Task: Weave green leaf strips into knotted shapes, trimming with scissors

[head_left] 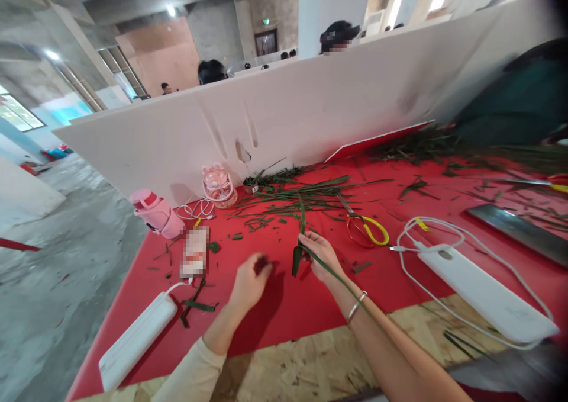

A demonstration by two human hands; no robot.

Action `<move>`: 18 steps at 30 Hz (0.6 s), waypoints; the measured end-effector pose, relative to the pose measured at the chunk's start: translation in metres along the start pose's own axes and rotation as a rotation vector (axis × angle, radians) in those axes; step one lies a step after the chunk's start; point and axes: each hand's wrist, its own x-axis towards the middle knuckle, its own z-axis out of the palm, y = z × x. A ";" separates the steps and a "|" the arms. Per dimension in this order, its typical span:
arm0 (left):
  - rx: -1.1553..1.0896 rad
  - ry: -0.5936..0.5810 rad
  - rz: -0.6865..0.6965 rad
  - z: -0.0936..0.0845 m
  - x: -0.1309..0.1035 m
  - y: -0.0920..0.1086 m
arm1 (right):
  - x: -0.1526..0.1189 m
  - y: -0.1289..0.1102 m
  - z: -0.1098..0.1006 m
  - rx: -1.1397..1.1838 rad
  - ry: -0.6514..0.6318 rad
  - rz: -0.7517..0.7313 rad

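Note:
My right hand point(323, 256) pinches folded green leaf strips point(296, 260) between thumb and fingers, above the red tabletop. One short end hangs down, another points away from me, and a long strip trails back over my wrist, past a silver bangle point(357, 306). To the left, my left hand point(251, 279) hovers apart from the leaf. Its fingers are loosely curled and a little blurred, with a gap at the thumb and nothing visible in it. Scissors point(364, 227) with yellow and red handles lie beyond my right hand. A pile of long leaf strips point(310, 193) is spread behind.
A white power bank point(137, 343) is cabled to a phone point(195, 251) at left, near a pink bottle point(157, 214) and pink cup point(219, 186). Another white power bank point(483, 292) with looped cable and a dark phone point(519, 230) lie right. A white partition point(284, 112) stands behind.

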 end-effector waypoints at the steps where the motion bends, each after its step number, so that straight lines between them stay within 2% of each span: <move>1: -0.042 0.137 0.031 -0.002 0.011 0.002 | -0.001 0.001 0.001 -0.004 -0.007 0.001; 2: -0.088 0.214 0.045 -0.002 0.019 0.005 | -0.002 0.002 0.002 -0.009 -0.014 -0.003; 4: -0.162 0.251 0.049 0.001 0.026 0.012 | -0.004 0.005 0.003 -0.030 -0.026 -0.020; 5: -0.190 0.214 0.044 0.005 0.026 0.014 | -0.005 0.007 0.004 -0.053 -0.036 -0.031; 8: -0.279 0.004 0.018 0.022 0.016 0.014 | -0.009 0.011 0.008 -0.152 -0.099 -0.069; 10: -0.348 -0.069 -0.002 0.035 0.011 0.010 | -0.012 0.013 0.011 -0.210 -0.154 -0.090; 14: -0.575 0.041 -0.125 0.049 0.012 -0.005 | -0.018 0.014 0.016 -0.217 -0.201 -0.056; 18: -0.867 0.014 -0.325 0.049 0.013 -0.015 | -0.019 0.015 0.016 -0.142 -0.148 -0.044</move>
